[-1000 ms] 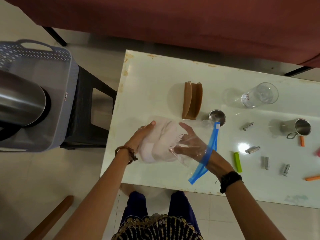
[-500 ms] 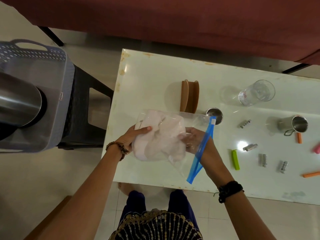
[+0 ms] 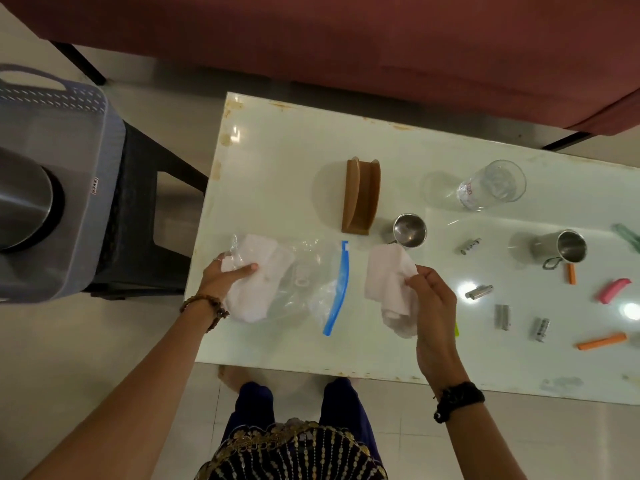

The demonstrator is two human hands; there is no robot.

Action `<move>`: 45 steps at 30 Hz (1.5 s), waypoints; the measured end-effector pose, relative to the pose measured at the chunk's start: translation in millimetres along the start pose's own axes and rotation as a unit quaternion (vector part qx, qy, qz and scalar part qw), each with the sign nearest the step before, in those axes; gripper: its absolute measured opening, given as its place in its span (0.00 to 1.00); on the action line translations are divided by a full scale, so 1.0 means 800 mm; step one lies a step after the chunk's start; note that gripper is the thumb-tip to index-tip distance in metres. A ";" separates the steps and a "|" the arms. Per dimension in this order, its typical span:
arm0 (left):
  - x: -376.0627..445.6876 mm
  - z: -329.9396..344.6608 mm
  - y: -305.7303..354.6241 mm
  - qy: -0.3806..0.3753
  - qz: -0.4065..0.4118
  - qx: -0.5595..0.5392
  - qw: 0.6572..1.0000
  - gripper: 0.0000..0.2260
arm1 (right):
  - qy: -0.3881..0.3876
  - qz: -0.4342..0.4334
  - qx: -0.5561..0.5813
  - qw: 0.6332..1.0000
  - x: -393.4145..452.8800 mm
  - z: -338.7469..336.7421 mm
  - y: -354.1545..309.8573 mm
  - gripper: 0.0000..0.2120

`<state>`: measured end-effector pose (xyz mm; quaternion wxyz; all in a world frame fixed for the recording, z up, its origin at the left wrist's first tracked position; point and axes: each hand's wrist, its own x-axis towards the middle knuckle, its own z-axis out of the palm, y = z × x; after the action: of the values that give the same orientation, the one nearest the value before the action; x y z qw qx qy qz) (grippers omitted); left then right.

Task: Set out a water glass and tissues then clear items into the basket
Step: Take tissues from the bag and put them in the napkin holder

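Observation:
My left hand (image 3: 223, 277) grips the closed end of a clear zip bag (image 3: 304, 282) with a blue seal strip; white tissues remain inside it near my fingers. My right hand (image 3: 434, 306) pinches a bunch of white tissues (image 3: 389, 278) just outside the bag's mouth, above the table. A brown tissue holder (image 3: 360, 197) stands empty beyond the bag. A clear water glass (image 3: 491, 185) stands at the back right. The grey basket (image 3: 65, 161) sits on a black stool to the left, with a steel vessel (image 3: 20, 202) in it.
On the white table (image 3: 277, 150) stand two small steel cups (image 3: 410, 230) (image 3: 568, 247). Several batteries (image 3: 479, 292), orange sticks (image 3: 601, 341) and a pink clip (image 3: 614, 289) lie scattered at the right. A maroon sofa (image 3: 346, 36) runs along the far side.
My right hand has come out of the bag with a bunch of tissues and moved right. The bag has dropped lower, flatter on the table, still held by my left hand.

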<state>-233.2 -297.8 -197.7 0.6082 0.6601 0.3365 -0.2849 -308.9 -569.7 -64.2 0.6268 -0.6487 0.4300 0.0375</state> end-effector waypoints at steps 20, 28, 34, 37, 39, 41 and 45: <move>-0.122 0.122 0.095 -0.319 0.026 -0.156 0.935 0.19 | -0.197 0.087 0.202 0.956 0.002 0.044 -0.021 0.15; -0.126 0.133 0.131 -0.146 0.231 0.059 0.960 0.08 | -0.199 0.049 -0.027 0.978 0.022 0.049 -0.032 0.17; -0.133 0.129 0.150 -0.156 0.175 -0.030 0.972 0.07 | -0.226 -0.003 -0.009 0.974 0.029 0.044 -0.036 0.09; -0.133 0.127 0.153 -0.144 0.134 -0.103 0.975 0.06 | -0.193 -0.005 0.000 0.981 0.025 0.043 -0.040 0.15; -0.132 0.129 0.154 -0.119 0.144 -0.095 0.978 0.06 | -0.167 -0.053 -0.028 0.984 0.020 0.045 -0.042 0.23; -0.132 0.133 0.153 -0.091 0.175 -0.053 0.979 0.07 | -0.166 -0.115 -0.044 0.978 0.013 0.047 -0.045 0.25; -0.133 0.137 0.152 -0.083 0.224 0.020 0.971 0.08 | -0.175 -0.173 -0.106 0.963 0.011 0.050 -0.050 0.18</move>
<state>-198.4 -421.4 -50.8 0.6689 0.7047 0.1227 -0.2025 -259.9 -546.7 -46.6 0.6168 -0.7593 0.1884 0.0867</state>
